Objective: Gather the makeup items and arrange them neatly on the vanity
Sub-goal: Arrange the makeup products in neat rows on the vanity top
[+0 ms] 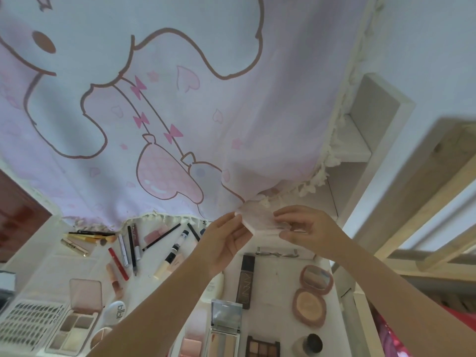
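Observation:
Both my hands hold a pale, translucent flat case (pixel 260 219) above the far edge of the white vanity (pixel 280 276). My left hand (pixel 226 240) pinches its left corner; my right hand (pixel 304 228) grips its right side. Below lie scattered makeup items: a dark foundation tube (pixel 246 276), an open round pink powder compact (pixel 310 295), a concealer tube (pixel 171 255), pencils and lip glosses (pixel 130 247), brushes (pixel 87 239), an open pink palette (pixel 77 315), a mirrored palette (pixel 225 328) and a small brown eyeshadow palette (pixel 262 346).
A cartoon-printed curtain (pixel 159 112) with a tasselled hem hangs over the back of the vanity. A white shelf niche (pixel 360 140) stands at the right, beside a wooden frame (pixel 425 202). A false-lash tray (pixel 28 323) sits front left, a dark-capped jar (pixel 309 343) front right.

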The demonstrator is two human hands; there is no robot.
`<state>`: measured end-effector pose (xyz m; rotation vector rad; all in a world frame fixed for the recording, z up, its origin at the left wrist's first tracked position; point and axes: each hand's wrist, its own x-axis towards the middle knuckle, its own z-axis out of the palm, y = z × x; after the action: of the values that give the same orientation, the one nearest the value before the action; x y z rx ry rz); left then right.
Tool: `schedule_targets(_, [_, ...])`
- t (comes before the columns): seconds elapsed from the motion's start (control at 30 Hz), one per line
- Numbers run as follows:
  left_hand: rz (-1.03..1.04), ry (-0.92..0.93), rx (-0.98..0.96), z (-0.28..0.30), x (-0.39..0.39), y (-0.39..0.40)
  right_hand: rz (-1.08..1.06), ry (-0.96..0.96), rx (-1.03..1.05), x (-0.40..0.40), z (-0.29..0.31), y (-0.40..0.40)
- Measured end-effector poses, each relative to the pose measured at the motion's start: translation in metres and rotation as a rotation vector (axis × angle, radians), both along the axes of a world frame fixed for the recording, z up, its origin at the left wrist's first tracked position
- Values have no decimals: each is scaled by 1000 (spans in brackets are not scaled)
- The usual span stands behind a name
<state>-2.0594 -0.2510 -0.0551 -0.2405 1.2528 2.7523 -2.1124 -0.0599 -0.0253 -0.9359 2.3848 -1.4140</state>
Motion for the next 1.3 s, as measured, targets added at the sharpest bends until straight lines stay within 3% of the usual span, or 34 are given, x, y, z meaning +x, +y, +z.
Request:
schedule_targets(0.2, [-18, -15, -32, -3, 2, 3, -42, 9, -51, 4, -8, -3])
schedule_targets(0.37, [-176, 20, -118, -9, 10, 2, -36, -322, -178, 5, -25, 0])
schedule_targets(0.5, [-287, 18, -223, -13, 14, 0, 46, -391, -118, 9, -36, 8])
schedule_targets(0.7, [-364, -46, -643, -29, 18, 1, -16, -413, -24, 10, -50, 16])
schedule_targets(0.83, [-338, -161, -543, -49, 15, 4, -80, -552, -13, 8, -69, 13])
schedule_targets(1.0, [-475, -254, -511, -78, 10, 16, -348, -954, -174, 3, -94, 3])
schedule_targets(1.3, [-549, -477, -915, -124, -20, 52, -606, -803, 300, -3, -145, -8])
